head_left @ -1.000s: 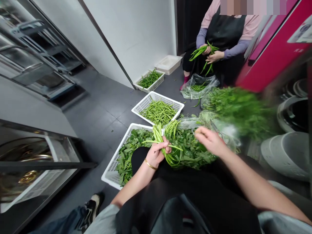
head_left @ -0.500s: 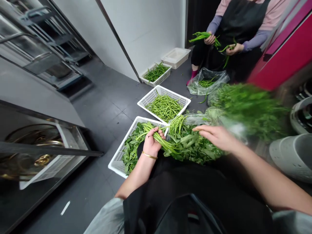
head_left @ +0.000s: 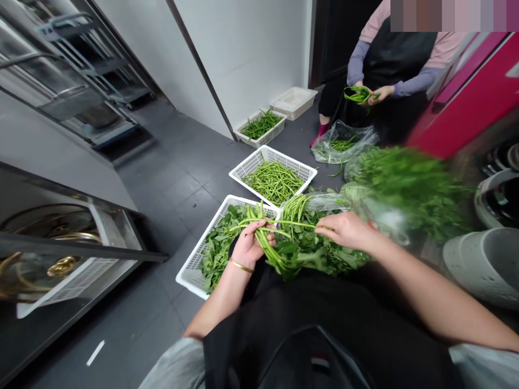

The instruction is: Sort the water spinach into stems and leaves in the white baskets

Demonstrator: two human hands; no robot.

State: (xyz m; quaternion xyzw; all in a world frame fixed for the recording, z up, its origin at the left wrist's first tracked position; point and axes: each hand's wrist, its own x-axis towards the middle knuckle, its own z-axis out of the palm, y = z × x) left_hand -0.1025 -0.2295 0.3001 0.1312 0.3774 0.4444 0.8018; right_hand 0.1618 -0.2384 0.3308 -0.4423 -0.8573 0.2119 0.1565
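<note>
My left hand (head_left: 248, 248) is closed around a bunch of green stalks (head_left: 267, 246) over my lap, a gold bracelet on its wrist. My right hand (head_left: 346, 229) pinches one long thin stalk (head_left: 287, 222) that stretches sideways across to the left hand. Beneath both hands lies a heap of leafy greens (head_left: 312, 248). A white basket (head_left: 190, 270) part filled with picked leaves sits on the floor just beyond my left hand.
A second white basket (head_left: 302, 170) holds cut green stems. Farther back stand a small basket of stems (head_left: 243, 138) and an empty white tub (head_left: 294, 101). A seated person (head_left: 399, 70) handles green beans above a plastic bag (head_left: 340, 143). Grey tubs (head_left: 482, 265) stand right, steel racks (head_left: 60, 81) left.
My right hand went from open above the greens to pinching a single stalk drawn sideways. My left hand kept the bunch and shifted slightly. The other person lowered their beans.
</note>
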